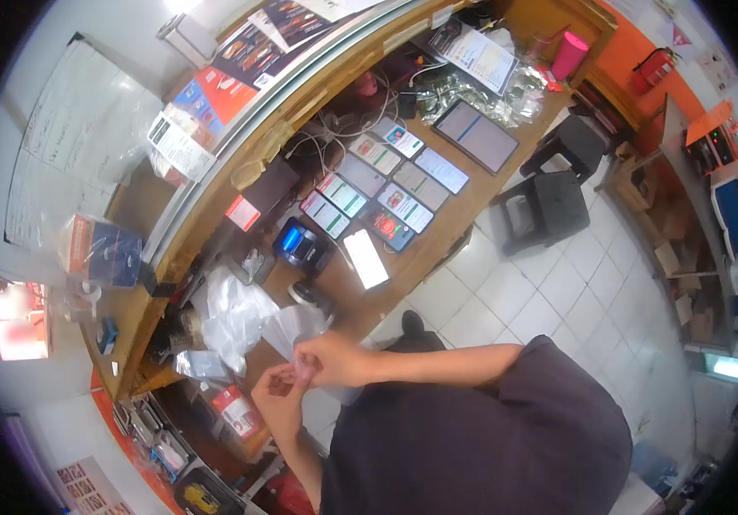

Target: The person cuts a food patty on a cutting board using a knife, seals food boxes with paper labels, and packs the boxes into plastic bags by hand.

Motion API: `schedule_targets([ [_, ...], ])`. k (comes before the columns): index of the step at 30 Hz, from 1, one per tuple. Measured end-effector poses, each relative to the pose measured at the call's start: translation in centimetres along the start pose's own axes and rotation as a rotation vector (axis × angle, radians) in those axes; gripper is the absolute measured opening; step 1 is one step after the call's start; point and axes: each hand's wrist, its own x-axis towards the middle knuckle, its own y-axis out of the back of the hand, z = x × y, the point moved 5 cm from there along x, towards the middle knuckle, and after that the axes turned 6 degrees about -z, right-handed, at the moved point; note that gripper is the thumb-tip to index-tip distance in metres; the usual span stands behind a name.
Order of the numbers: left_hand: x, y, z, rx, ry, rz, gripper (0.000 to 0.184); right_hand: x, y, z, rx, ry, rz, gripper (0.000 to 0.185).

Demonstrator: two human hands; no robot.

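Both hands meet in front of my dark shirt, at the near end of the wooden counter. My right hand (335, 359) is closed, its fingertips pinching a thin, see-through plastic piece (287, 329), perhaps a bag or sleeve. My left hand (278, 390) comes up beside it with thumb and fingertips pinched together against the right fingers. What sits between those left fingertips is too small to make out. Just beyond the hands lie a crumpled clear plastic bag (236, 318) and a roll of tape (305, 293). A phone with a white screen (365, 258) rests farther along.
Several lit phones (403, 206) lie in rows on the counter (425, 257), with a tablet (474, 136) beyond them. A small black device with a blue display (300, 244) stands near the cables. Black stools (545, 210) stand on the tiled floor to the right.
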Motion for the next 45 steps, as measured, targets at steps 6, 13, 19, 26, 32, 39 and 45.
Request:
schedule_targets([
  [6,-0.2,0.7,0.3,-0.028,-0.056,0.121,0.028,-0.2,1.6,-0.4,0.016,0.103,0.095,0.020],
  [13,0.8,-0.4,0.6,0.038,-0.033,-0.024,0.037,-0.6,2.1,0.8,-0.016,-0.064,0.105,0.029],
  [19,1.5,0.3,0.1,-0.024,-0.067,-0.154,0.032,-0.6,2.4,0.9,0.064,0.072,0.160,0.019],
  [26,1.1,-1.4,-0.5,-0.376,0.023,-0.271,0.038,-0.9,1.4,0.2,-0.062,0.257,0.146,0.024],
  [32,1.5,-1.5,-3.0,-0.339,0.004,-0.333,0.032,-1.1,1.2,-0.4,-0.164,0.194,-0.039,0.034],
  [39,0.9,-0.1,-3.0,-0.400,-0.132,-0.248,0.033,-0.5,3.2,0.1,-0.099,0.359,-0.063,0.032],
  [45,1.7,2.4,-3.9,0.037,-0.198,-0.012,0.022,-2.0,6.7,-0.2,-0.193,0.236,0.218,0.032],
])
